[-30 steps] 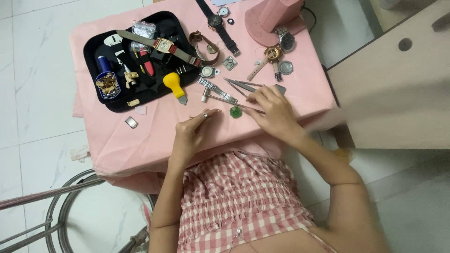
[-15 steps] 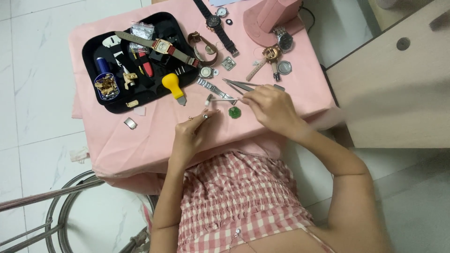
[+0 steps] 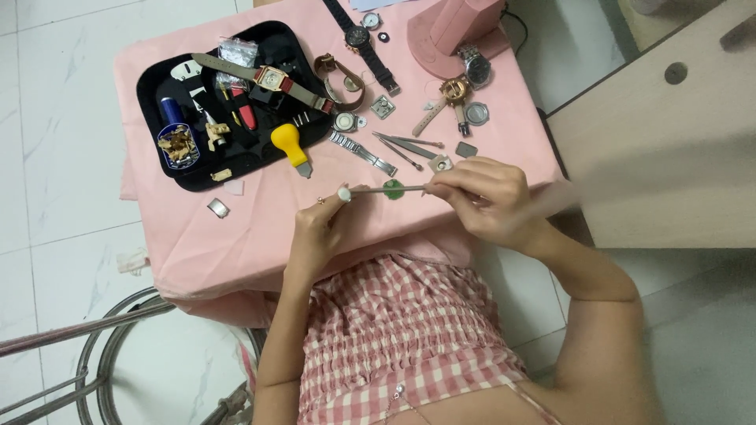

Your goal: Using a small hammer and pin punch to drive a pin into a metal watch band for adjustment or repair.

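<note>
Over a pink-draped tabletop [image 3: 197, 236] strewn with watch parts, the right hand [image 3: 484, 197] grips slim tweezers [image 3: 386, 189] pointing toward the left hand [image 3: 323, 224], whose fingers pinch a small pale piece [image 3: 344, 194], a green disc [image 3: 393, 187] lying just beneath the tweezers.

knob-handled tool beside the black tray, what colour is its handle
Yellow: the knob-handled tool has a rounded yellow handle with a grey metal tip, seen in the head view.

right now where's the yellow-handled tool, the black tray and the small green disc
yellow-handled tool [image 3: 289, 142]: head view, on its rounded yellow handle
black tray [image 3: 151, 72]: head view, on the bare upper-left rim
small green disc [image 3: 393, 187]: head view, on its centre, between the two hands
</note>
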